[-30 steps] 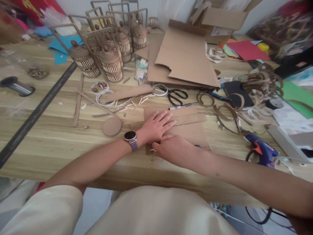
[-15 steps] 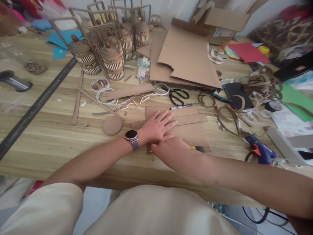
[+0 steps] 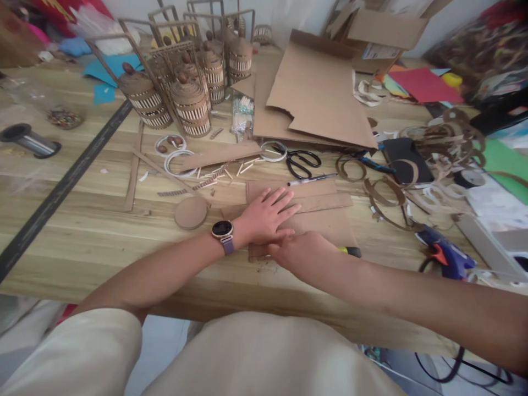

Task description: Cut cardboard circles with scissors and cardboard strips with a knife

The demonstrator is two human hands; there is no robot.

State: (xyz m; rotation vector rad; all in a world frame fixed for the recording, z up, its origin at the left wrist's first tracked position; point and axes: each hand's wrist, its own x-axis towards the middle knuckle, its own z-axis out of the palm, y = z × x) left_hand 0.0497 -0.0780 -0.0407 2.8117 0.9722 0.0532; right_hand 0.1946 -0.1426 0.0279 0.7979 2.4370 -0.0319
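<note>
My left hand (image 3: 270, 214) lies flat with its fingers spread, pressing on a piece of cardboard (image 3: 324, 220) and a narrower cardboard strip (image 3: 325, 202) on top of it. Close against its thumb, my right hand (image 3: 303, 253) is closed around a utility knife (image 3: 351, 251); only the yellow and black end of the handle sticks out, and the blade is hidden. A pen (image 3: 312, 179) rests along the far edge of the cardboard. Left of the hands is a round cardboard disc (image 3: 190, 213).
Black scissors (image 3: 303, 164), white rings (image 3: 179, 163) and small sticks lie beyond the hands. Several lanterns (image 3: 192, 107) stand at the back left beside large cardboard sheets (image 3: 317, 88). A blue glue gun (image 3: 445, 253) and curled paper strips (image 3: 383, 195) are on the right.
My right hand has slid a little to the right with the utility knife. The left hand keeps its place on the cardboard.
</note>
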